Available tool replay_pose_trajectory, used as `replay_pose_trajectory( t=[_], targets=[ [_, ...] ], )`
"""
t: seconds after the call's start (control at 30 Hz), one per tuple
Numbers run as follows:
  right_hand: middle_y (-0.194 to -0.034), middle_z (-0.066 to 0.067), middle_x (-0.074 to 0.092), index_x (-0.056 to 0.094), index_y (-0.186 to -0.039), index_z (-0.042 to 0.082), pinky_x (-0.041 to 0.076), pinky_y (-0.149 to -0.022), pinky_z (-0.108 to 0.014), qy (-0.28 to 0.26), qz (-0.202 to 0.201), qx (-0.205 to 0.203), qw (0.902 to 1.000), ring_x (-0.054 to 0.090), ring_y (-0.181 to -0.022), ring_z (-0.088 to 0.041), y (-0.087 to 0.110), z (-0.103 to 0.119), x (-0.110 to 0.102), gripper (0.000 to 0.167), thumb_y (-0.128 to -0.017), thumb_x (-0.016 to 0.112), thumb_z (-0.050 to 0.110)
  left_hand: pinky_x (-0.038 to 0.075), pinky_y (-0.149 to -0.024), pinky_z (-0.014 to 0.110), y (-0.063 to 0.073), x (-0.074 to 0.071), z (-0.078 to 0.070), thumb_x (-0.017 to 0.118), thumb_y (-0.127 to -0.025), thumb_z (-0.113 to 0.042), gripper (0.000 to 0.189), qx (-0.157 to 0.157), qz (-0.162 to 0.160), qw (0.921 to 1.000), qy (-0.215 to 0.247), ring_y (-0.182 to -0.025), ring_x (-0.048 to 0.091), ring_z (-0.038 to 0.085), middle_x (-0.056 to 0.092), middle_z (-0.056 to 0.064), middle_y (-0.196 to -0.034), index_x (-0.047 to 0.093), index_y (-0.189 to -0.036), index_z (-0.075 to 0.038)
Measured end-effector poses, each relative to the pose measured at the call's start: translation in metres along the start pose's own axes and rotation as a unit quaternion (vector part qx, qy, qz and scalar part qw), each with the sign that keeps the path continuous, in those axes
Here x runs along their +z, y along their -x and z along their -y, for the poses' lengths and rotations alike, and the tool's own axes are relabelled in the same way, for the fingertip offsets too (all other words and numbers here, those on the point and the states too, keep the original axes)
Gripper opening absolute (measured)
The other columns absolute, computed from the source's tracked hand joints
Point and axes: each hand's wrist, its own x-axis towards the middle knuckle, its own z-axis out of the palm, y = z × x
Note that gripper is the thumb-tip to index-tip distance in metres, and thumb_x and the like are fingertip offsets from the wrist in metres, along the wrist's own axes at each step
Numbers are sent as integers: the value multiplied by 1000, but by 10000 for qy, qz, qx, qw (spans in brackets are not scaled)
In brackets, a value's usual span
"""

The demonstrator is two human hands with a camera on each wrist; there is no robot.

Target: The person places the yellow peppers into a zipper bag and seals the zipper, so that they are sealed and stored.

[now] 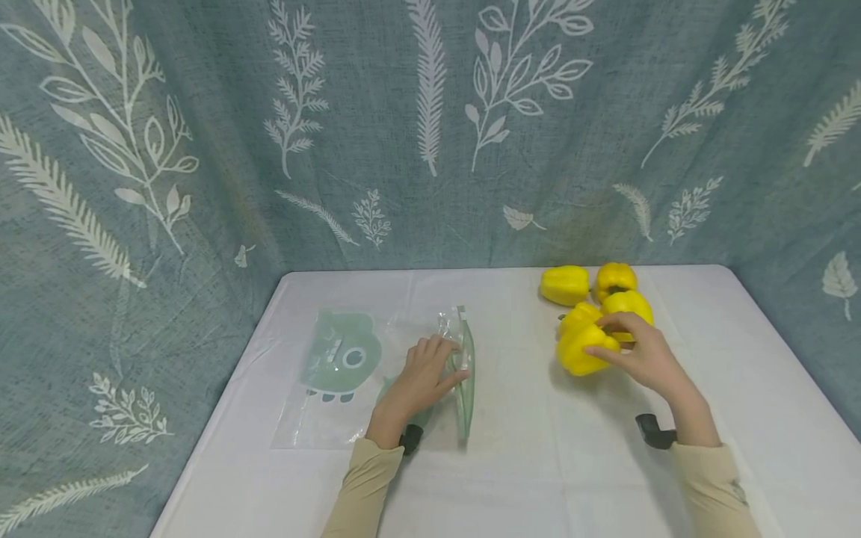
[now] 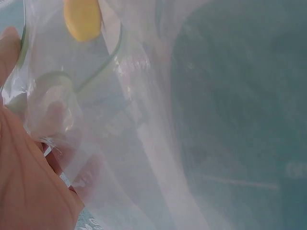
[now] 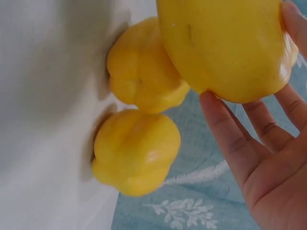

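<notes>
A clear zip bag (image 1: 289, 418) with a green cartoon print lies on the left of the table, its green-edged mouth facing right. My left hand (image 1: 420, 377) holds the bag near that mouth, and the left wrist view shows some fingers behind the clear plastic (image 2: 129, 120). Over the right side, my right hand (image 1: 642, 355) grips a yellow bell pepper (image 1: 581, 353) between thumb and fingers. This pepper (image 3: 225, 48) is off the table in the right wrist view. Just behind it stand more yellow bell peppers (image 1: 628, 302), partly hidden by the hand and the held one.
At the back right of the white table (image 1: 511, 463), another yellow pepper (image 1: 565, 285) lies on its side beside an upright one (image 1: 615, 279). A teal curtain (image 1: 377, 134) with white leaf prints hangs behind the table and along both sides.
</notes>
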Motion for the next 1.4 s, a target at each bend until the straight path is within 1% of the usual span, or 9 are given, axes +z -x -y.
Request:
replay_pose_trajectory(
  t=[0.17, 0.43, 0.63, 0.73, 0.9, 1.03, 1.23, 1.4],
  targets=[
    [-116, -16, 55, 53, -117, 1, 45, -86, -52, -38, -126, -144, 9998, 52, -106, -34, -2, 3, 6, 56, -80, 69, 40, 30, -82, 36, 0, 1, 0, 52, -92, -42, 41, 5, -39, 10000, -22, -90, 34, 20, 43, 5, -107, 46, -119, -12],
    [-118, -15, 54, 52, -118, 3, 45, -86, -52, -103, -170, -77, 9998, 50, -107, -32, -6, 7, 17, 59, -79, 70, 43, 30, -81, 36, 1, 3, 0, 52, -92, -42, 41, 26, -84, 10000, -43, -90, 35, 20, 43, 5, -106, 46, -119, -12],
    [-116, -12, 55, 54, -117, 4, 46, -85, -51, -266, -246, -132, 9993, 51, -107, -31, -7, 10, 26, 57, -78, 72, 42, 30, -80, 36, 1, 2, -1, 52, -92, -42, 41, 24, -79, 10000, -54, -91, 35, 20, 43, 5, -107, 46, -120, -12],
    [-116, -12, 55, 54, -117, 5, 46, -85, -52, -380, -345, -205, 9985, 51, -108, -31, -8, 11, 30, 55, -77, 73, 39, 30, -81, 36, 1, 2, -2, 51, -92, -42, 42, 16, -77, 10000, -39, -90, 35, 20, 43, 5, -107, 46, -120, -12],
    [-116, -13, 55, 56, -114, 5, 46, -85, -53, -677, -639, -364, 9950, 52, -109, -32, -9, 12, 38, 50, -76, 76, 29, 30, -81, 36, 1, 3, -2, 52, -92, -43, 42, -4, -64, 10000, -41, -91, 35, 20, 44, 5, -108, 46, -120, -12],
    [-115, -10, 55, 57, -113, 7, 46, -86, -52, -741, -752, -457, 9934, 53, -110, -31, -10, 13, 44, 49, -75, 77, 29, 30, -81, 36, 2, 3, -2, 51, -92, -43, 42, -19, -42, 10000, -63, -91, 35, 20, 44, 5, -108, 46, -120, -12],
    [-116, -10, 57, 56, -114, 6, 45, -89, -49, -852, -687, -485, 9928, 54, -109, -30, -10, 14, 55, 50, -75, 76, 30, 30, -82, 36, 3, 3, -2, 51, -92, -43, 42, -13, -26, 10000, -78, -91, 35, 20, 44, 5, -108, 46, -121, -12],
    [-118, -10, 54, 55, -116, 6, 46, -90, -45, -1093, -449, -397, 9922, 52, -111, -29, -10, 18, 64, 51, -76, 76, 29, 30, -82, 36, 3, 2, -3, 51, -92, -43, 43, -17, -13, 10000, -31, -91, 34, 20, 43, 5, -108, 46, -121, -12]
  ],
)
